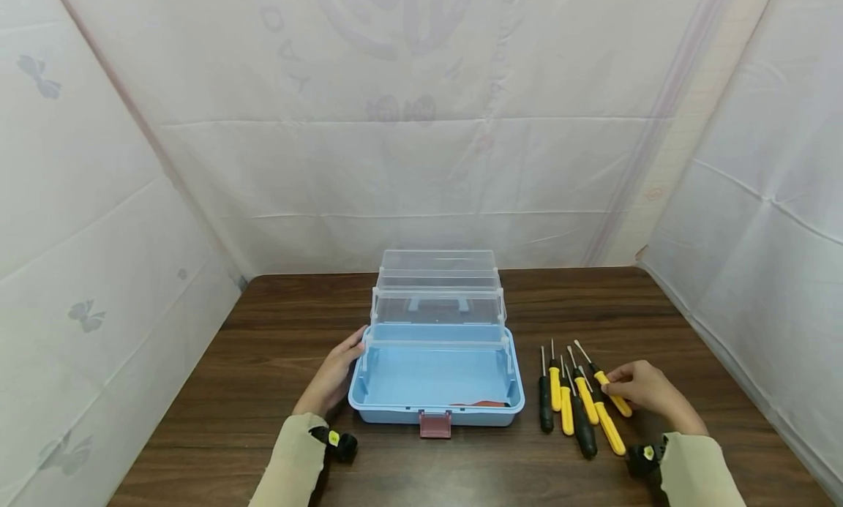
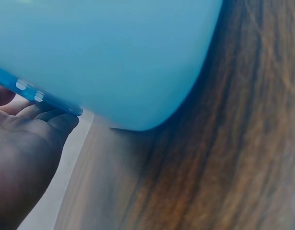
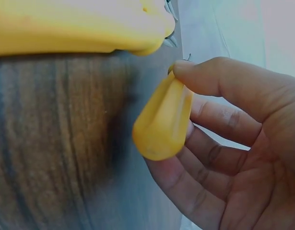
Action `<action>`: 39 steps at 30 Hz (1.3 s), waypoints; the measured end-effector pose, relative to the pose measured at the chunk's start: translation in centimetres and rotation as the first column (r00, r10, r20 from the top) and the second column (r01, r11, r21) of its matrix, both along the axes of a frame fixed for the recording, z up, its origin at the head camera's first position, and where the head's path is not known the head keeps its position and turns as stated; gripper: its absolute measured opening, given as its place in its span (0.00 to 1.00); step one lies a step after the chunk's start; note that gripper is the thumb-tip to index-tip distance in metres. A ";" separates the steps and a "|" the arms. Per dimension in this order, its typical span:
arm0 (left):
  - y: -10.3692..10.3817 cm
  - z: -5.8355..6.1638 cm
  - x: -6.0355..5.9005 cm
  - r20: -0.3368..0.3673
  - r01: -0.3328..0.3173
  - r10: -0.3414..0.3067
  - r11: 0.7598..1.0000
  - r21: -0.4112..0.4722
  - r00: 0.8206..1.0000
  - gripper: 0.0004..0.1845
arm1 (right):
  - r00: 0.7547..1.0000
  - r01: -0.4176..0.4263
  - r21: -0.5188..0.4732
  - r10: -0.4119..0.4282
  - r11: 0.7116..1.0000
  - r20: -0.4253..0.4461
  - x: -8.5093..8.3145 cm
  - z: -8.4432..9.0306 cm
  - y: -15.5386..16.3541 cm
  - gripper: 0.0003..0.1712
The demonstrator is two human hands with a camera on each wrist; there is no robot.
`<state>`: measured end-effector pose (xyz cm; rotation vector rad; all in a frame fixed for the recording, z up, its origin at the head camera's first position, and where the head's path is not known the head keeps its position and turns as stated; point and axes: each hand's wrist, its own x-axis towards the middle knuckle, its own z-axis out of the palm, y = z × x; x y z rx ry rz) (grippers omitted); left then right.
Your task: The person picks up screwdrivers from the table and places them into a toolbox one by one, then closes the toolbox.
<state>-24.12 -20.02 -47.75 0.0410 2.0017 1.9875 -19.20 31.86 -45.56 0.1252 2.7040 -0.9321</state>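
An open light-blue plastic toolbox with clear fold-out trays stands in the middle of the dark brown wooden worktop, its reddish latch facing the person. The left hand rests flat against the left wall of the toolbox, fingers straight and touching the box's rim, grasping nothing. To the right of the toolbox lies a row of yellow-handled and black-handled screwdrivers, side by side with their metal tips pointing away from the person. The right hand is at the far right end of that row, furthest from the toolbox; its thumb and fingers pinch the outermost yellow-handled screwdriver by its handle. Something red-orange lies inside the toolbox's bottom compartment, near the front right corner. White sheeting walls in the worktop behind the toolbox.
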 end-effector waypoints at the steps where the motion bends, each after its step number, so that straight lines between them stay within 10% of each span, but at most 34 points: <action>1: 0.0 0.0 0.0 0.000 0.001 -0.001 1.000 0.000 1.000 0.29 | 1.000 -0.003 0.000 0.003 1.000 -0.001 0.0 0.0 0.0 0.18; 39: -0.1 -0.3 -0.1 -0.013 0.007 -0.007 0.999 0.035 1.000 0.29 | 0.977 -0.163 0.024 0.165 0.986 -0.137 -1.5 4.6 -2.2 0.20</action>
